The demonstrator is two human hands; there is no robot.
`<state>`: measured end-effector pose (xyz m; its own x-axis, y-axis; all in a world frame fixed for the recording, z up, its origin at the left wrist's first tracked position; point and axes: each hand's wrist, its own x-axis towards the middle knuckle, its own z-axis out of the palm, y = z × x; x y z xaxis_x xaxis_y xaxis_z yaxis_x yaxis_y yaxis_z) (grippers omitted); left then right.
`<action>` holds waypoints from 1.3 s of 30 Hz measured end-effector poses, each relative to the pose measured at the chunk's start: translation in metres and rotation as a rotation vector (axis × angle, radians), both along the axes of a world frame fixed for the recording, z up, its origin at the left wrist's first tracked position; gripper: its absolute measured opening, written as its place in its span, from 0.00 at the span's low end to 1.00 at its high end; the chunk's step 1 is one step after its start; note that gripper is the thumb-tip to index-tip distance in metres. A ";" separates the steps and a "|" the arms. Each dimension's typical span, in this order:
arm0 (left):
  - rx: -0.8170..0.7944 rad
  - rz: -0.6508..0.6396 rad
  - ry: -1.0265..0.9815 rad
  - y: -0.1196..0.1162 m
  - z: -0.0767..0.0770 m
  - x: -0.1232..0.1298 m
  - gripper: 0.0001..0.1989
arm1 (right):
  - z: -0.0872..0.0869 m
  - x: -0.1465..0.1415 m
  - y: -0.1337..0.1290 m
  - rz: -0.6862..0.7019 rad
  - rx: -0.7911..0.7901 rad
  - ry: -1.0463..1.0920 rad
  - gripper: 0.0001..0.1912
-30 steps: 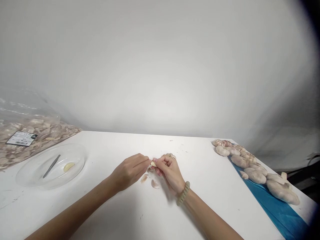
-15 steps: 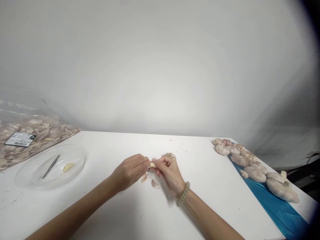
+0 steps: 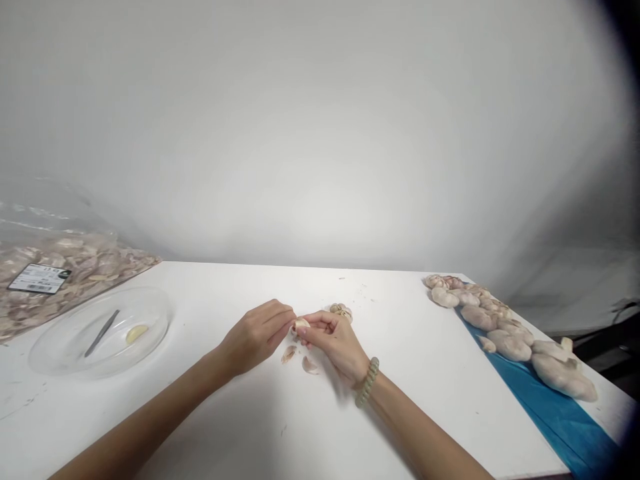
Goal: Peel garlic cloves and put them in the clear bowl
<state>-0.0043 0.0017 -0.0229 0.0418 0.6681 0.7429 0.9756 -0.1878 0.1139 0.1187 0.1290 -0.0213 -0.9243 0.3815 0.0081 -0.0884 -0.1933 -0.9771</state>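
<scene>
A garlic clove (image 3: 301, 325) is pinched between the thumb and fingers of my right hand (image 3: 336, 343), which wears a beaded bracelet. From the left, my left hand (image 3: 261, 333) meets it, its closed fingertips at the clove's edge; whether they grip skin or the clove is too small to tell. Just behind my right hand rests a partly opened garlic bulb (image 3: 341, 311). Pieces of garlic skin (image 3: 289, 354) and a curved skin-covered piece (image 3: 309, 365) lie below my hands.
On the left, a clear plate (image 3: 159, 333) holds a small knife (image 3: 102, 333) and a peeled clove (image 3: 137, 333). Behind it is a labelled plastic bag (image 3: 95, 260) of garlic skins. Several garlic bulbs (image 3: 509, 345) line a blue cloth (image 3: 545, 407) at the right.
The clove has turned between my fingertips and shows more whitish skin. My right fingers have shifted slightly left, uncovering more of the bulb behind them.
</scene>
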 end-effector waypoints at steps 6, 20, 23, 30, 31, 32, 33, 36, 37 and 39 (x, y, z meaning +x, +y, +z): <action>-0.064 -0.025 -0.054 -0.002 0.004 0.000 0.08 | 0.000 0.001 0.004 0.062 0.032 0.019 0.14; -0.066 0.004 -0.314 0.000 0.010 0.006 0.07 | 0.004 0.001 0.006 0.097 0.082 0.047 0.14; -0.055 0.055 -0.411 0.000 0.011 0.009 0.08 | 0.003 0.000 0.005 0.027 -0.023 0.065 0.16; -0.127 0.134 -0.525 0.002 0.009 0.016 0.04 | 0.000 -0.001 0.005 -0.009 -0.049 0.115 0.15; -0.129 0.143 -0.533 0.002 0.008 0.017 0.05 | 0.000 -0.001 0.004 -0.007 -0.052 0.116 0.15; -0.127 0.143 -0.542 0.002 0.008 0.018 0.05 | 0.000 -0.001 0.003 -0.006 -0.059 0.117 0.15; -0.124 0.136 -0.550 0.002 0.008 0.018 0.05 | 0.000 -0.001 0.003 -0.006 -0.068 0.117 0.15; -0.119 0.105 -0.556 0.002 0.007 0.018 0.04 | 0.000 -0.001 0.002 -0.010 -0.080 0.114 0.15; -0.117 0.100 -0.542 0.002 0.006 0.017 0.04 | -0.001 -0.001 0.002 -0.013 -0.081 0.108 0.15; -0.103 0.104 -0.477 0.002 0.004 0.016 0.07 | -0.001 -0.001 0.001 -0.014 -0.093 0.098 0.16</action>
